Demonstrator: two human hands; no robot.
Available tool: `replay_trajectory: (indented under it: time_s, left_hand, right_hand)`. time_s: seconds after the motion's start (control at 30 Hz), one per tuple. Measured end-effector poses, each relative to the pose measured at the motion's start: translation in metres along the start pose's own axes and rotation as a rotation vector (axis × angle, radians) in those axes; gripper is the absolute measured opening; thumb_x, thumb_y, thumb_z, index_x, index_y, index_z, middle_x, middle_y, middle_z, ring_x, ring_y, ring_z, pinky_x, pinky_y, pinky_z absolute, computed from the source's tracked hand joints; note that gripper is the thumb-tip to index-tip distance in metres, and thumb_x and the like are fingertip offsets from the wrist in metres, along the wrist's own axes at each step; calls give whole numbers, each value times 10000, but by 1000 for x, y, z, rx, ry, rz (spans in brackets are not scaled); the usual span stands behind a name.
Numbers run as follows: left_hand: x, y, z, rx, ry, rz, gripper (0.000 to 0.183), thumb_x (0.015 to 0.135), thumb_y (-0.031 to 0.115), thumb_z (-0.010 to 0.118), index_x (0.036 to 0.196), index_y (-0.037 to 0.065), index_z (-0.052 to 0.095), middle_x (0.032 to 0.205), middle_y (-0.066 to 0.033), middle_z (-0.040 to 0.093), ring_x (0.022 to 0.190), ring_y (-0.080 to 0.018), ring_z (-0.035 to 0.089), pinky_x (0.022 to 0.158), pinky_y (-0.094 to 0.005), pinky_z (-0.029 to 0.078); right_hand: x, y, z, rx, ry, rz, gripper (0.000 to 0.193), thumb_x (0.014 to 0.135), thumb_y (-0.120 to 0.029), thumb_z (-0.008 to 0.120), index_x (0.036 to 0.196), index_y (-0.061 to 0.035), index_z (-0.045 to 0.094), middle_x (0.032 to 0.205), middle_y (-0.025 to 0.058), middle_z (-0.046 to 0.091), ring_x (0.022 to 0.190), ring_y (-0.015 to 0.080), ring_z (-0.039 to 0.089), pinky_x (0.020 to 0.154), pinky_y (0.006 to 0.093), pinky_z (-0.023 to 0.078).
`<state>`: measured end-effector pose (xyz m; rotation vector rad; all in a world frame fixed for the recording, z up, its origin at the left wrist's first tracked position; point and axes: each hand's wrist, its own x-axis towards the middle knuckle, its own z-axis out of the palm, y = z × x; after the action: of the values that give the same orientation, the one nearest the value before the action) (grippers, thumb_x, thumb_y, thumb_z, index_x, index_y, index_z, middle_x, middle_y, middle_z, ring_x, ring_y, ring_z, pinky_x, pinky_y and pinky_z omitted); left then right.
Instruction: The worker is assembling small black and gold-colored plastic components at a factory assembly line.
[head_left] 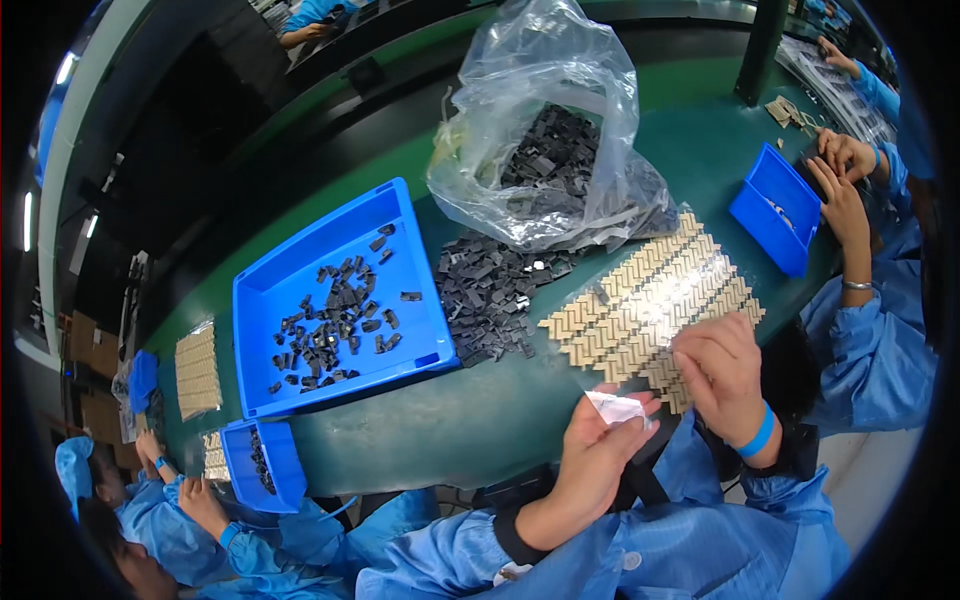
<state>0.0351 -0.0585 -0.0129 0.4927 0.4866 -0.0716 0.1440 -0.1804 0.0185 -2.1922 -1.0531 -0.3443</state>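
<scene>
While the left hand (pixel 585 468) holds a white slip (pixel 612 406), the right hand (pixel 722 380), grip hidden from me, hangs near tan parts (pixel 628 312): likely picking; next needs precision.

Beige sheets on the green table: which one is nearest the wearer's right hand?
The zigzag-patterned sheet by the right hand, beside the loose black pieces; the beige sheets at far left lie past the large blue tray.

Green worktop (pixel 400 435). Directly on it, left to right: small tan sheet (pixel 198 370), big blue tray (pixel 290 270), loose heap of black parts (pixel 485 310) touching the tray, clear plastic bag (pixel 540 75) behind the heap, tan zigzag-patterned sheet (pixel 640 310), small blue bin (pixel 765 235).
</scene>
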Motion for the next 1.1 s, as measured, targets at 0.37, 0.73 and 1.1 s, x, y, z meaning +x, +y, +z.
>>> replay_trajectory:
  time_s: [0.37,0.73,1.1]
  left_hand:
    - [-42,48,-15,439,-213,90,217,851,33,525,1049,-52,553,954,-119,600,824,-163,572,737,-259,445]
    - [-40,45,-21,527,-209,218,165,837,-48,531,990,-67,590,878,-159,621,724,-179,611,652,-270,506]
    - [-38,42,-13,1082,-118,654,137,773,-76,590,904,-58,623,815,-139,640,690,-160,630,595,-234,511]
  right_hand:
    - [1,-20,11,338,49,-569,214,663,-113,626,861,-32,636,776,47,560,687,182,521,595,296,418]
    - [1,-24,14,488,-117,-364,172,734,-160,675,870,-58,648,931,55,597,795,202,540,669,325,401]
    - [0,-26,15,660,-252,-158,86,772,-93,630,818,-21,639,947,75,605,842,234,557,717,336,404]
